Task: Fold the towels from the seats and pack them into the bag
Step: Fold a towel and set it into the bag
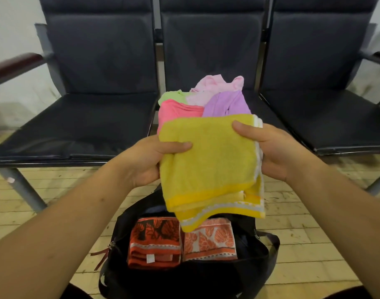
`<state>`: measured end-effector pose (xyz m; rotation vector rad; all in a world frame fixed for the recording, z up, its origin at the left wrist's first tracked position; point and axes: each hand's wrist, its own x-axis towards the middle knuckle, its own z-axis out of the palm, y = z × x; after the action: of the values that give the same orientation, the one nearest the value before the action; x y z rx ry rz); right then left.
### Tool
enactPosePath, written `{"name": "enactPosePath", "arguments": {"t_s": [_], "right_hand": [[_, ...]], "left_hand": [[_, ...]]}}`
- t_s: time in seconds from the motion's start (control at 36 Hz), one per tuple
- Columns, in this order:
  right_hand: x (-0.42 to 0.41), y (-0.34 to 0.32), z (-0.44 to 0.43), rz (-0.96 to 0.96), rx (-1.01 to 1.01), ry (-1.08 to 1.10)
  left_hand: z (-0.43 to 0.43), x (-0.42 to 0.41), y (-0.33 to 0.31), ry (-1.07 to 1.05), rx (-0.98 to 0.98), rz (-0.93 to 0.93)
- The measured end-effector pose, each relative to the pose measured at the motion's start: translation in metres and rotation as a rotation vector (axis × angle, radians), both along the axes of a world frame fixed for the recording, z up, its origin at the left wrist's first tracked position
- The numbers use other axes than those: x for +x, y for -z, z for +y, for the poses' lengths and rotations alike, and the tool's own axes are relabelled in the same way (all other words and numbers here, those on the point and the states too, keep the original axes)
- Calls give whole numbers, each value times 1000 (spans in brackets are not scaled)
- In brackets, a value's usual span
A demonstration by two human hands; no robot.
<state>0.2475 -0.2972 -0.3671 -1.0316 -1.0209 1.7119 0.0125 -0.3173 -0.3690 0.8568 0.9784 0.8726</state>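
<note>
Folded yellow towel [210, 169] pinched by left hand [146, 162], right hand [279, 152]; thumbs on top, fingers probably curled beneath

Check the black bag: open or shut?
Open: the bag gapes, with a dark orange towel and a pale orange towel folded side by side inside.

Yellow towel [210, 160]: mustard yellow, brighter yellow band near hem, white dashed edging.
Pale pink towel [215, 84]: plain.
Light green towel [174, 97]: plain.
Coral towel [178, 112]: plain pink-red.
Lilac towel [228, 104]: plain.
Bag [256, 275]: black; zipper pull [102, 254] reddish brown.
Dark leaf towel [154, 240]: orange-red leaves on black, white dashed stripe, white tag.
Light leaf towel [209, 239]: orange leaves on whitish peach, dashed stripe.
Seats [87, 117]: dark navy-black.
Armrest [14, 63]: dark maroon.
Floor [55, 190]: pale yellowish planks.
Wall [12, 29]: white.
</note>
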Motion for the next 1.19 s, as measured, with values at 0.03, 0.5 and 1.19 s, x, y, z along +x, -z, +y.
{"name": "enactPosePath", "arguments": {"t_s": [0.03, 0.5, 1.19], "right_hand": [[0, 1, 0, -17, 21, 27], [15, 6, 3, -34, -74, -160], [-11, 11, 5, 109, 126, 201]], "left_hand": [[1, -1, 1, 0, -40, -24], [9, -3, 14, -163, 139, 62], [4, -9, 12, -289, 484, 144]]}}
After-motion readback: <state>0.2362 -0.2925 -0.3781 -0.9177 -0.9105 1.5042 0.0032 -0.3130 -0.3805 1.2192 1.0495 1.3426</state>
